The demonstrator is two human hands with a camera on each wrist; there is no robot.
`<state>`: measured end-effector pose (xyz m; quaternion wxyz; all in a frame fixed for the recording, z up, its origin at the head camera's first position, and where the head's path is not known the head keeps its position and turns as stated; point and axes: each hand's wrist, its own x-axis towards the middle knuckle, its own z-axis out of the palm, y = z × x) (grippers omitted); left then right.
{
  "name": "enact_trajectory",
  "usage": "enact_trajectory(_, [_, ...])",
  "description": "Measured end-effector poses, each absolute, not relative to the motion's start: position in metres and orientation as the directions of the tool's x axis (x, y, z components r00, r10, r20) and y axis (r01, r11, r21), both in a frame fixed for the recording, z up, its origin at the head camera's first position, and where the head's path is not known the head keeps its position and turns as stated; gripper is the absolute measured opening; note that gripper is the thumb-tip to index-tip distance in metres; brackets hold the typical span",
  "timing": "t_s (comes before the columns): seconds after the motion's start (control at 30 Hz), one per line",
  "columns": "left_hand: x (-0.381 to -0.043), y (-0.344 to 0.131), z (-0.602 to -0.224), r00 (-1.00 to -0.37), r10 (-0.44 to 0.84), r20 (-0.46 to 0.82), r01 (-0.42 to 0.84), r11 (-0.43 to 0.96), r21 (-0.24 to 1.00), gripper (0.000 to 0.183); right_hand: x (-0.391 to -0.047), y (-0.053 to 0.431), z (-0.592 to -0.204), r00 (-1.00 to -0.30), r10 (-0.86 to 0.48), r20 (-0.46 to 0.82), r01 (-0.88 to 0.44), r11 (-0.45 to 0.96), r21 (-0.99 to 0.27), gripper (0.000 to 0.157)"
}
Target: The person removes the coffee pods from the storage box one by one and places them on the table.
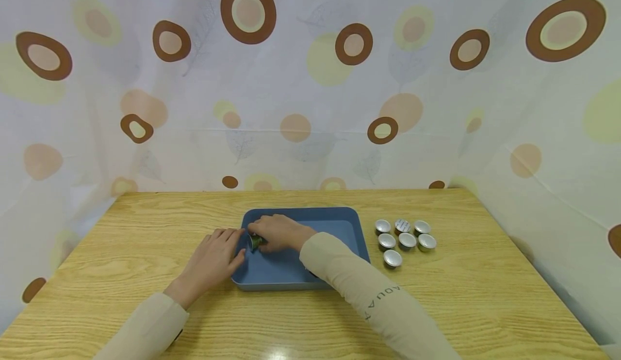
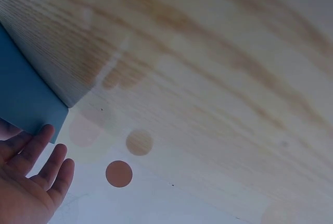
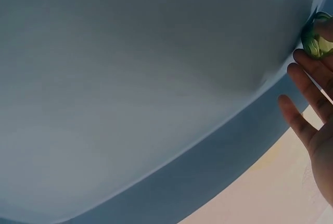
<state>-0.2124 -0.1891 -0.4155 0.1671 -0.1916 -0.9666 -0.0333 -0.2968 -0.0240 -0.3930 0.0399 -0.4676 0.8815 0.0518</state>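
My right hand (image 1: 278, 233) reaches into the blue tray (image 1: 286, 280) and pinches a green coffee capsule (image 1: 254, 241) near the tray's left wall. The capsule lies on its side, its end turned to the left. In the right wrist view, the shiny green capsule (image 3: 318, 39) shows at the right edge between thumb and fingers, close to the tray wall. My left hand (image 1: 213, 257) rests at the tray's left rim with its fingers extended. From the left wrist, those fingers (image 2: 44, 164) are seen loosely straight against the tray's outer side (image 2: 31, 88).
Right of the tray, several coffee capsules (image 1: 386, 241) with silver lids stand grouped on the wooden table (image 1: 485, 274). Something small and dark (image 1: 312, 274) shows beside the right sleeve, too hidden to identify. A patterned cloth (image 1: 301, 96) hangs behind the table and at both sides.
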Motion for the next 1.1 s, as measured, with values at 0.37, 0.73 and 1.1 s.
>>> enact_trajectory(0.37, [-0.2126, -0.1889, -0.4163, -0.875, 0.361, 0.324, 0.38, 0.925, -0.005, 0.045, -0.2935, -0.0252, -0.3903, -0.547, -0.83, -0.109, -0.837, 0.54, 0.092, 0.048])
enact_trajectory(0.73, [-0.2122, -0.189, -0.4155, -0.871, 0.365, 0.329, 0.386, 0.923, -0.004, 0.045, -0.2902, -0.0255, -0.3864, -0.55, -0.828, -0.111, -0.835, 0.541, 0.102, 0.049])
enact_trajectory(1.1, [-0.2131, -0.189, -0.4166, -0.869, 0.368, 0.33, 0.388, 0.922, -0.006, 0.045, -0.2913, -0.0203, -0.3872, -0.554, -0.823, -0.123, -0.833, 0.548, 0.081, 0.049])
